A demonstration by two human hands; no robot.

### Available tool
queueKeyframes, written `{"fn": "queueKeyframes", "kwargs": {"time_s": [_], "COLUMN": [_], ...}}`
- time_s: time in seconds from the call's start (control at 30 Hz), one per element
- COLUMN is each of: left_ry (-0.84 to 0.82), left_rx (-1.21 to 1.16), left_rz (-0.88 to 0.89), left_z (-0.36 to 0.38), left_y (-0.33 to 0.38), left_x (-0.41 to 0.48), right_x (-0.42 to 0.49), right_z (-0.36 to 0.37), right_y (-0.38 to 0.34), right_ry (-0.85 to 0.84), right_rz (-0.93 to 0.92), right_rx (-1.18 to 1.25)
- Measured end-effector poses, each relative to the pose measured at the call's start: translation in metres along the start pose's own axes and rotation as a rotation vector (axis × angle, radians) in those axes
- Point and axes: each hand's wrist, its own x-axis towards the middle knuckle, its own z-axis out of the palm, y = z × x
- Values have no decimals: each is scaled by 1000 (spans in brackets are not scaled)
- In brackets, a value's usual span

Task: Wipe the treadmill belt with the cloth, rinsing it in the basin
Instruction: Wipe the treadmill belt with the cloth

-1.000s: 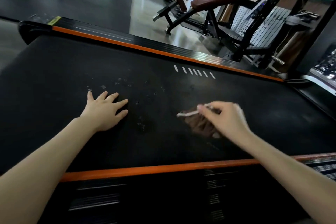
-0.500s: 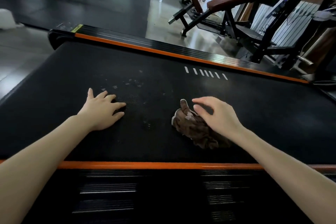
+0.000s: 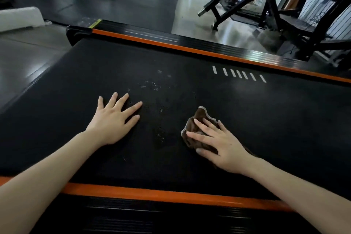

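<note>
One cloth: a crumpled brown cloth [image 3: 197, 119] with a pale hem lies on the treadmill belt [image 3: 266, 119], near the belt's near edge and right of its middle.
Right hand: the right hand [image 3: 218, 144] lies flat on top of the cloth with fingers spread, pressing rather than pinching; judged, this spreads pressure so the cloth drags over the belt as one pad.
Left hand: the left hand [image 3: 115, 118] rests palm down on the belt, left of the cloth and apart from it, fingers splayed and holding nothing; likely a brace for leaning over.
Dirt: pale specks [image 3: 150, 84] sit on the belt beyond the left hand, up and left of the cloth, with faint patches [image 3: 160, 133] between the hands; these look unwiped.
White marks: a row of short dashes [image 3: 239, 74] lies toward the belt's far edge.
Rails: orange strips [image 3: 152, 194] border the belt.
Basin: not in view.
</note>
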Motion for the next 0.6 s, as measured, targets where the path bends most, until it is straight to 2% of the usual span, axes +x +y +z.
{"fn": "queueKeyframes", "kwargs": {"time_s": [0.07,0.17,0.27,0.43,0.6], "left_ry": [4,16,14,33,57], "left_rx": [12,-3,-2,-9,9], "left_rz": [3,-8,-18,-9,0], "left_z": [2,4,3,3,5], "left_y": [-1,-1,-1,-2,-2], "left_x": [1,1,1,1,0], "right_x": [28,90,134,99,40], "right_z": [-5,-16,-17,-9,-25], "right_y": [4,19,13,-29,-46], "right_ry": [33,43,12,-14,-143], "right_rz": [44,218,320,171,-15], "right_rx": [82,205,119,107,-87]}}
